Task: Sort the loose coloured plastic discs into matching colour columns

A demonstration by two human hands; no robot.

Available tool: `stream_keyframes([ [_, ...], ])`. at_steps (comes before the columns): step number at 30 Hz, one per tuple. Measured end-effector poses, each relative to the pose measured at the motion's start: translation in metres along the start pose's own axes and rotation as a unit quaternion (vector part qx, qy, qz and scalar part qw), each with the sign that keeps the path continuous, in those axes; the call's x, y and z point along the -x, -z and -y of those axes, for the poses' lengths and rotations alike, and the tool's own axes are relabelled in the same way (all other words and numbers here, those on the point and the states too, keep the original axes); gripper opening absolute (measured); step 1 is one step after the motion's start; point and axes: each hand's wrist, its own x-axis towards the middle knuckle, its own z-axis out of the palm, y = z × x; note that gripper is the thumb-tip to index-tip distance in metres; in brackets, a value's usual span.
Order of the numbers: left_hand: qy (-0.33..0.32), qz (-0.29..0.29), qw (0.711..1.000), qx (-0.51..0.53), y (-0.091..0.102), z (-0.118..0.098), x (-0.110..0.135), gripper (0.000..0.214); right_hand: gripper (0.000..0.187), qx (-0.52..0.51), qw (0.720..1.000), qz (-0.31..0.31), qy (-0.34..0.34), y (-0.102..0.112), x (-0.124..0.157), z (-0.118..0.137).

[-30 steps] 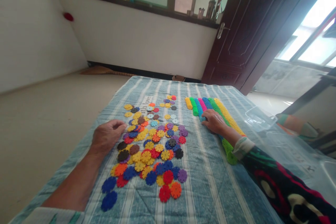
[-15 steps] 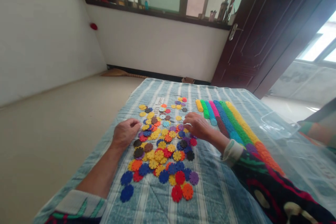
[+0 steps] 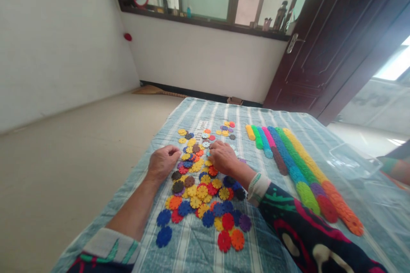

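Note:
Several flat, flower-shaped plastic discs (image 3: 201,191) in yellow, red, blue, orange, purple and brown lie scattered on a blue striped cloth (image 3: 253,239). My left hand (image 3: 162,164) rests at the left edge of the pile, fingers curled loosely, holding nothing I can see. My right hand (image 3: 223,158) lies over the pile's far middle, fingers curled down onto the discs; whatever they pinch is hidden. To the right lie several long rows of stacked discs (image 3: 290,160), sorted by colour.
A clear plastic container (image 3: 350,161) and plastic sheet sit at the cloth's right side. Another person's sleeve (image 3: 395,167) shows at the far right. A bare floor (image 3: 64,158) lies to the left, a dark door (image 3: 320,42) and a window sill with bottles behind.
My right hand has moved left from the sorted colour rows onto the loose disc pile. My left hand has stayed at the pile's left edge. The camera has shifted.

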Motion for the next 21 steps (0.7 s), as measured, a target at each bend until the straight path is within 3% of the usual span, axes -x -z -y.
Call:
stream_keyframes([
  [4,-0.002,0.002,1.000,-0.001,-0.001,0.003,-0.001,0.031,0.021,-0.021,0.999,-0.023,0.015,0.004,0.007,-0.003],
  [8,-0.001,0.003,1.000,0.003,-0.003,0.005,-0.003,0.030,0.024,-0.048,0.997,-0.065,0.004,0.017,0.021,-0.023],
  [16,0.009,0.002,1.000,-0.011,0.000,0.001,-0.005,0.028,0.017,-0.078,0.989,-0.105,-0.073,0.063,0.086,-0.120],
  [21,0.022,0.012,0.999,-0.028,0.001,0.001,-0.008,0.031,0.015,-0.080,0.984,-0.102,-0.125,0.072,0.118,-0.161],
])
